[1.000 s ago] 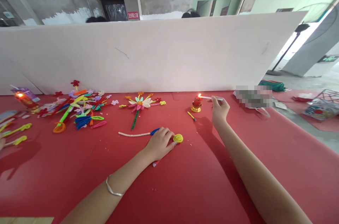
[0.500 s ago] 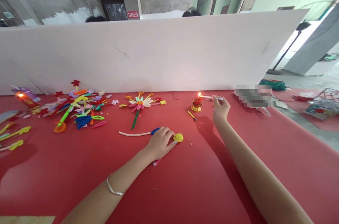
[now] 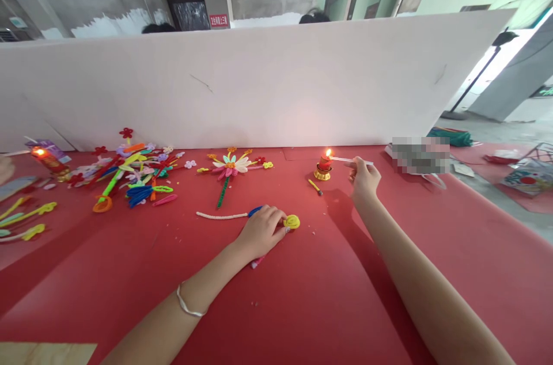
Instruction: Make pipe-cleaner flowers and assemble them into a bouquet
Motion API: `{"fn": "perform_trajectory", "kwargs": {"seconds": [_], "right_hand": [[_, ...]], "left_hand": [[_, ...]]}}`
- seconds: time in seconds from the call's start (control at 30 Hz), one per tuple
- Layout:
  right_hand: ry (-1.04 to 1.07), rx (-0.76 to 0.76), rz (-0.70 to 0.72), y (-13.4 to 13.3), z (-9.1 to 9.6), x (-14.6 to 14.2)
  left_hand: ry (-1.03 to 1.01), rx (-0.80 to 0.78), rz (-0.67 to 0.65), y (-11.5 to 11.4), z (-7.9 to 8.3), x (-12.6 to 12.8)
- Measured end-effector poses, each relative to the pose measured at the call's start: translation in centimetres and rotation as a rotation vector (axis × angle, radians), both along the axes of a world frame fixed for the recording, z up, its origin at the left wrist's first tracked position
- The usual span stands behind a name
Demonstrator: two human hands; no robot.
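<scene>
My right hand (image 3: 364, 179) is stretched out over the red table (image 3: 328, 273) and pinches a thin white stick (image 3: 345, 159), whose tip sits at the flame of a small red candle (image 3: 323, 166) in a gold holder. My left hand (image 3: 261, 231) lies on the table with its fingers curled over a craft piece; a yellow pipe-cleaner coil (image 3: 291, 221) shows at its fingertips and a pink end (image 3: 256, 263) pokes out below the palm. A white pipe cleaner with a blue end (image 3: 224, 215) lies just left of that hand. A silver bangle (image 3: 186, 307) rings my left wrist.
A pipe-cleaner flower (image 3: 228, 169) lies behind my left hand. A heap of coloured pipe-cleaner pieces (image 3: 129, 175) fills the left side, with a second lit candle (image 3: 47, 159) at far left. A white board (image 3: 259, 83) walls off the back. A small yellow stick (image 3: 314, 186) lies by the candle.
Both hands stay where they were, with the stick tip held at the candle flame. The view has shifted slightly.
</scene>
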State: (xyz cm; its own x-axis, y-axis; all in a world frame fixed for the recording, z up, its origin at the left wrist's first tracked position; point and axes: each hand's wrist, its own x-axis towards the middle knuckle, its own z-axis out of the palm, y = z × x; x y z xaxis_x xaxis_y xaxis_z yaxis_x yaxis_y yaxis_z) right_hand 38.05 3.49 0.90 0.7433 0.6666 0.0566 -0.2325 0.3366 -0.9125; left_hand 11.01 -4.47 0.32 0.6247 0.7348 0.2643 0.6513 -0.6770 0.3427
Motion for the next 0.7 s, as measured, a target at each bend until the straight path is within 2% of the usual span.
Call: {"fn": "perform_trajectory", "kwargs": {"seconds": [0.1, 0.2, 0.27, 0.37, 0.43, 0.6, 0.7], "right_hand": [[0.020, -0.006, 0.101, -1.5, 0.2, -0.5], [0.006, -0.017, 0.243, -4.0, -0.1, -1.5], [-0.012, -0.028, 0.387, -5.8, -0.5, -2.3], [0.001, -0.067, 0.596, -8.1, -1.0, -3.5], [0.000, -0.109, 0.702, -9.0, -1.1, -4.0], [-0.065, -0.197, 0.885, -9.7, -1.1, -4.4], [-0.080, -0.233, 0.943, -9.6, -1.3, -4.2]], "left_hand": [[0.008, -0.064, 0.050, -0.6, 1.2, 0.1], [0.113, -0.118, 0.104, -1.5, 2.3, 0.2], [0.187, -0.114, 0.147, -2.0, 2.5, 0.2], [0.222, -0.018, 0.197, -2.4, 2.0, 0.0], [0.215, 0.075, 0.157, -2.6, 1.4, -0.1], [0.232, 0.195, -0.104, -3.2, 0.3, 0.2], [0.221, 0.219, -0.067, -3.0, 0.5, 0.0]]}}
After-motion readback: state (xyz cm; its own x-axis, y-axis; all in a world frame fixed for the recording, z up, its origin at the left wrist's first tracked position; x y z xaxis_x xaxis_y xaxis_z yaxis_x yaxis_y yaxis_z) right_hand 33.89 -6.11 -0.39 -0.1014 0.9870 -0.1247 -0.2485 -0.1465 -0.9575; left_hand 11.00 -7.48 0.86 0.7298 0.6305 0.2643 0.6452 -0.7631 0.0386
